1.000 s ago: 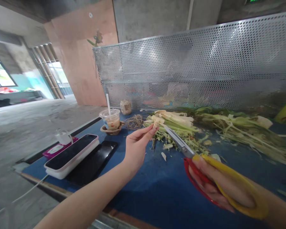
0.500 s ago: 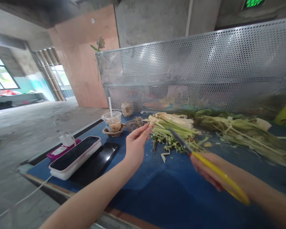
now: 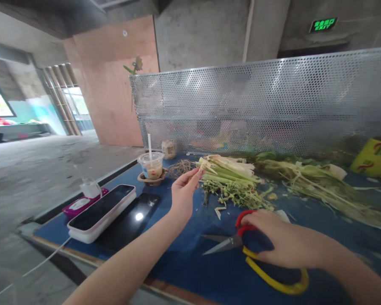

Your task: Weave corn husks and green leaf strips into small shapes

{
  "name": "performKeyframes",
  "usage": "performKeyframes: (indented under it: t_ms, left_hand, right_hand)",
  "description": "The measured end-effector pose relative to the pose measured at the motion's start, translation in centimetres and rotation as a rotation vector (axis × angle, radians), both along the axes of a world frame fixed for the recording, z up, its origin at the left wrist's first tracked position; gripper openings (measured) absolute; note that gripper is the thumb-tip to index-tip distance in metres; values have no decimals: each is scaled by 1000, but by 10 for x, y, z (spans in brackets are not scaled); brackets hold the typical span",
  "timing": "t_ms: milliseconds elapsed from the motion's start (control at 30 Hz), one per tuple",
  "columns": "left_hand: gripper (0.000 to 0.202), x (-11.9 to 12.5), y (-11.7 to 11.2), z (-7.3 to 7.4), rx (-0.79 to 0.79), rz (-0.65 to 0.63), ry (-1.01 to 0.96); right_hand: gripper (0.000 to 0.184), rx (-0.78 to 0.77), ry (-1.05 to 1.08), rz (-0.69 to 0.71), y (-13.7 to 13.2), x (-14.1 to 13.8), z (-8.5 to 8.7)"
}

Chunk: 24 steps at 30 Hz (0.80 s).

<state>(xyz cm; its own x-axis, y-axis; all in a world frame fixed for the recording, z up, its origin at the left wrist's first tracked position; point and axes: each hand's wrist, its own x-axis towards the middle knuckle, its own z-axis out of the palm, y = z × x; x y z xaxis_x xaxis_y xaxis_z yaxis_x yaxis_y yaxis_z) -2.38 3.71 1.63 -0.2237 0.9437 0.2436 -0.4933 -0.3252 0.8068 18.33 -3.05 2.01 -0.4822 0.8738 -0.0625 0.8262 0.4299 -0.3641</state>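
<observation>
My left hand (image 3: pixel 183 191) is raised over the blue table (image 3: pixel 190 271), its thumb and fingertips pinched on a small pale stalk piece (image 3: pixel 200 170) at the root end of a bunch of green stalks (image 3: pixel 231 176). My right hand (image 3: pixel 281 241) lies low near the front edge with its fingers curled on the handles of the scissors (image 3: pixel 260 258). The scissors have one red and one yellow loop and rest flat on the table. Their blades (image 3: pixel 220 245) point left.
A phone on a white box (image 3: pixel 103 207) and a dark tablet (image 3: pixel 130 222) lie at the left. A drink cup with a straw (image 3: pixel 150 164), a twine coil (image 3: pixel 179 166) and a small jar (image 3: pixel 169 148) stand behind them. More leafy stalks (image 3: pixel 324 184) spread right below a perforated metal screen (image 3: pixel 266 101).
My right hand has swung the scissors down from beside the stalks and laid them flat on the table, blades now pointing left. My left hand has stayed at the stalk ends.
</observation>
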Motion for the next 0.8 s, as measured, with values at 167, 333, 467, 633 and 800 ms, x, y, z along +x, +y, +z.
performKeyframes:
  t_ms: [167,333,467,633,800]
  left_hand:
    - [23,1,1,-2,6,-1,40]
    - [19,0,-1,1,7,-3,17]
    - [18,-2,0,3,44,6,29]
    - [26,-3,8,-5,-37,-79,-26]
    - [30,-4,16,-12,-126,-155,-96]
  right_hand:
    - [15,164,-41,-71,24,-27,5]
    - [18,262,-119,-48,48,-59,-12]
    - [14,278,-180,-55,53,-70,-22]
    - [13,260,-217,-64,61,-71,-30]
    - [13,232,-253,-98,68,-77,-36]
